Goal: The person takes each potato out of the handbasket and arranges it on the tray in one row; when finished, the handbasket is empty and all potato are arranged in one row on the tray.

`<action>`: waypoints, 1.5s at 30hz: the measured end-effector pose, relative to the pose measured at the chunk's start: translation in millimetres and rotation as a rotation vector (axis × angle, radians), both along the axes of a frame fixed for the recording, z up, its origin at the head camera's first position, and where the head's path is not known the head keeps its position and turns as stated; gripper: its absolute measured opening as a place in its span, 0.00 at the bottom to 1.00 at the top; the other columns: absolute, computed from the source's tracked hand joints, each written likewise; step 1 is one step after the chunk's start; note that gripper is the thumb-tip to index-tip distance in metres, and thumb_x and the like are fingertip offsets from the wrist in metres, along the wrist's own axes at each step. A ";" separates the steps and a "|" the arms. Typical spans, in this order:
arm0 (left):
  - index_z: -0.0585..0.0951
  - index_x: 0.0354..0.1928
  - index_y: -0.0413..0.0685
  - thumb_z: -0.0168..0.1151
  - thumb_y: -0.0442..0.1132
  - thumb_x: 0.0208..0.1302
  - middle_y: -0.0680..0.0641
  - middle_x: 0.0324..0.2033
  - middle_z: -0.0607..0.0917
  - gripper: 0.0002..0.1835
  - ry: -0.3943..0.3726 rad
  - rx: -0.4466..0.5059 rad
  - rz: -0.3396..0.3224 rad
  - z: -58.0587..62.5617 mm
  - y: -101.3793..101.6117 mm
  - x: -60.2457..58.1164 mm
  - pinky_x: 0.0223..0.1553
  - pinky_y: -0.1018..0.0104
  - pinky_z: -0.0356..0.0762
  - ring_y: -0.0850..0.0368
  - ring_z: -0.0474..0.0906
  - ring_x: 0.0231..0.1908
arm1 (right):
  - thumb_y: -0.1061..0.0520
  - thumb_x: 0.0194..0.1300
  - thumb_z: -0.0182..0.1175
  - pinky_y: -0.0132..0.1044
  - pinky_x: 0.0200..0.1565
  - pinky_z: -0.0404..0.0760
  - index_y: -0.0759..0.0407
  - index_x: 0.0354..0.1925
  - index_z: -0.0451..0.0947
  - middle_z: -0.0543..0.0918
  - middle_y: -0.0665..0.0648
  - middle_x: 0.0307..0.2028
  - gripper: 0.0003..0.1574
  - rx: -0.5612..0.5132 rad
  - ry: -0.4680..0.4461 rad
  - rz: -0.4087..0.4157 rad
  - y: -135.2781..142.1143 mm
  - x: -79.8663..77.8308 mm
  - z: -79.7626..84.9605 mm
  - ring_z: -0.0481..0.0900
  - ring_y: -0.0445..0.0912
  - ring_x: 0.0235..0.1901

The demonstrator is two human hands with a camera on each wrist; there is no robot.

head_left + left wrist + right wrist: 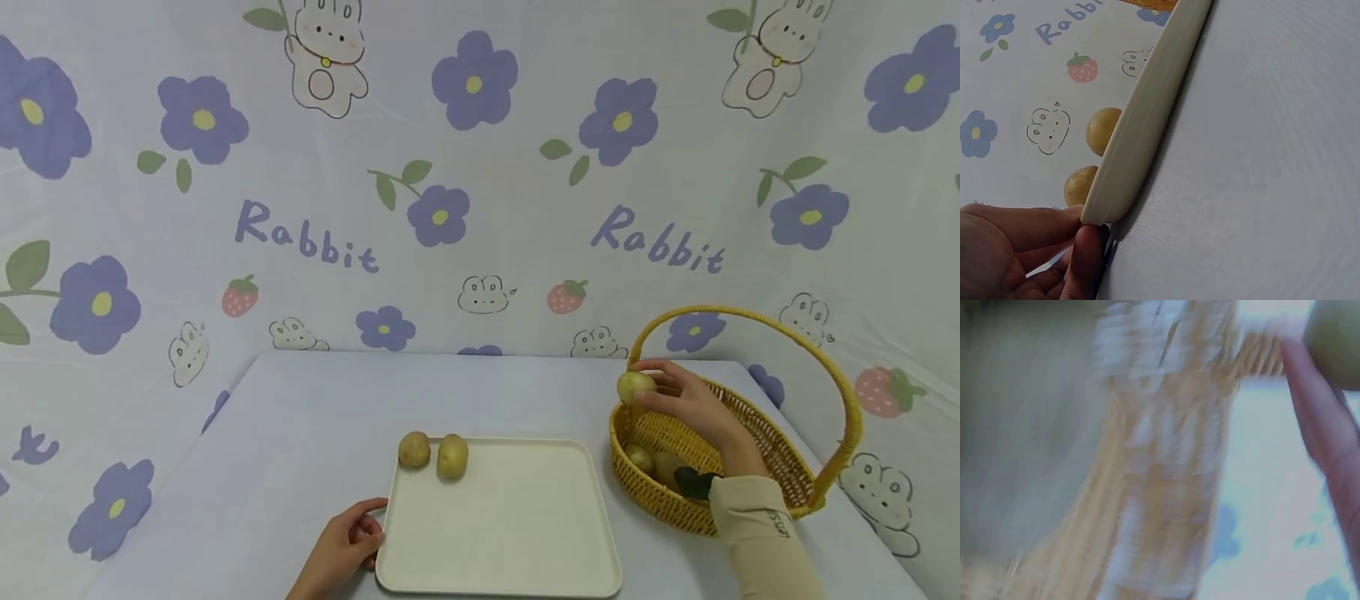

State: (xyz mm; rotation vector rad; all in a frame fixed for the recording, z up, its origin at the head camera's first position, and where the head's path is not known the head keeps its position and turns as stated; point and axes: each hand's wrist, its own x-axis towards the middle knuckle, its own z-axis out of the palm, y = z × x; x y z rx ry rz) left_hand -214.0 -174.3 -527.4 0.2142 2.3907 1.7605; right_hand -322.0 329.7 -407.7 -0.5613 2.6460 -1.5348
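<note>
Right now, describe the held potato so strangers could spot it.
Right of the pale tray stands a wicker basket with an arched handle. Near the handle's left end, the right hand holds the potato. It alone is held; other potatoes lie in the basket or on the tray.

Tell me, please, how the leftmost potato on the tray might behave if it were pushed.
The leftmost potato would probably roll, given its rounded shape. The raised edge of the tray might stop it on the left, as it sits near that side. It likely keeps its shape under a push, since its outline shows no sagging.
</note>
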 end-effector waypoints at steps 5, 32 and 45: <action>0.68 0.60 0.30 0.58 0.28 0.59 0.47 0.29 0.75 0.26 0.016 -0.006 0.011 0.7 -1.9 -0.2 0.21 0.71 0.75 0.63 0.70 0.20 | 0.54 0.63 0.60 0.38 0.45 0.78 0.57 0.60 0.66 0.71 0.62 0.53 0.29 -0.047 0.027 0.034 -26.9 0.8 18.4 0.74 0.50 0.48; 0.68 0.59 0.29 0.59 0.28 0.58 0.47 0.28 0.74 0.25 0.011 0.005 0.007 1.5 2.0 2.4 0.21 0.71 0.75 0.62 0.71 0.20 | 0.66 0.50 0.68 0.47 0.51 0.74 0.60 0.52 0.76 0.78 0.59 0.52 0.28 0.098 0.096 0.285 -177.0 -10.2 -73.3 0.73 0.52 0.51; 0.68 0.59 0.30 0.58 0.28 0.59 0.46 0.29 0.75 0.25 0.006 0.006 0.007 3.5 1.8 3.0 0.21 0.71 0.75 0.62 0.71 0.20 | 0.64 0.49 0.70 0.50 0.53 0.73 0.61 0.49 0.79 0.78 0.59 0.47 0.25 0.177 0.154 0.273 -188.1 -6.2 -79.9 0.72 0.53 0.49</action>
